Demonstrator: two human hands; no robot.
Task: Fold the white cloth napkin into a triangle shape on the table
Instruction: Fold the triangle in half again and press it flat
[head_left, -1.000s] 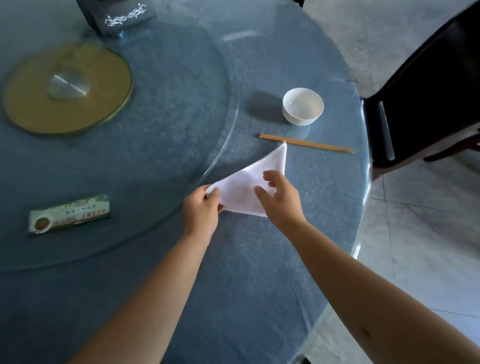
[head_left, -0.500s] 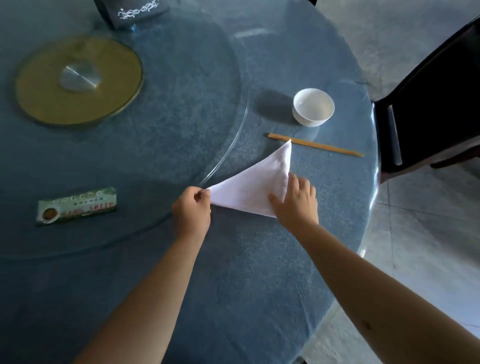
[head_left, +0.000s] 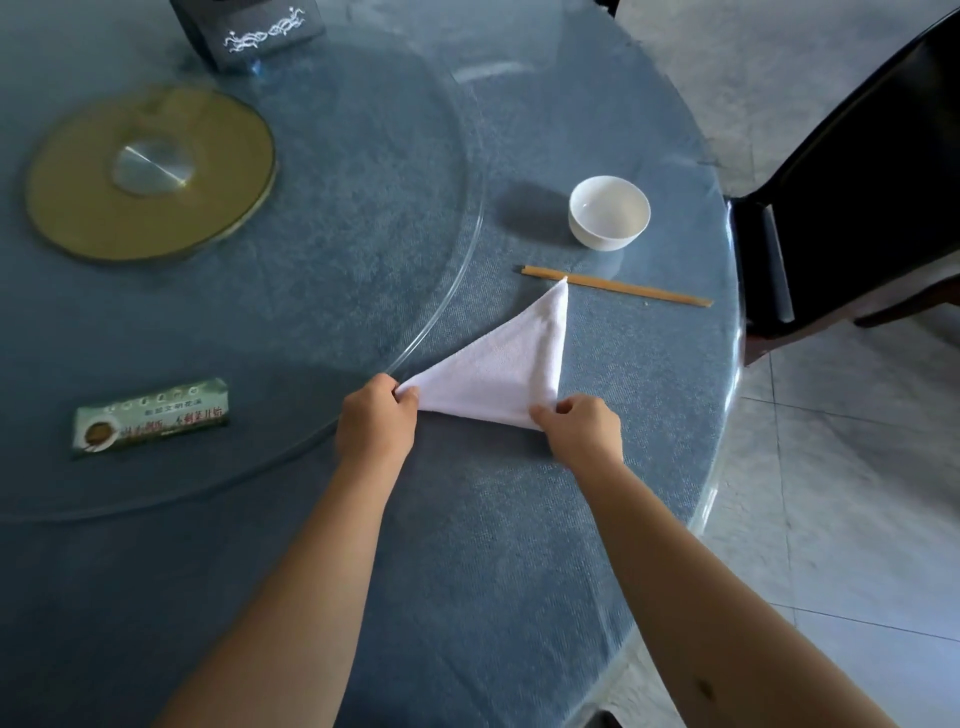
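Note:
The white cloth napkin (head_left: 506, 369) lies flat on the round blue table (head_left: 493, 545) as a triangle. Its far tip touches the chopsticks. My left hand (head_left: 376, 423) pinches the napkin's left corner between thumb and fingers. My right hand (head_left: 582, 428) pinches the near right corner. Both hands rest on the tablecloth at the triangle's near edge.
A white bowl (head_left: 609, 212) stands beyond a pair of wooden chopsticks (head_left: 618, 287). A glass turntable (head_left: 452, 291) with a gold hub (head_left: 150, 171) holds a green packet (head_left: 150, 414) and a dark box (head_left: 249, 28). A dark chair (head_left: 852, 197) stands at the right.
My right hand slid from pressing flat on the napkin's right side to pinching its near right corner. The left hand kept its hold on the left corner.

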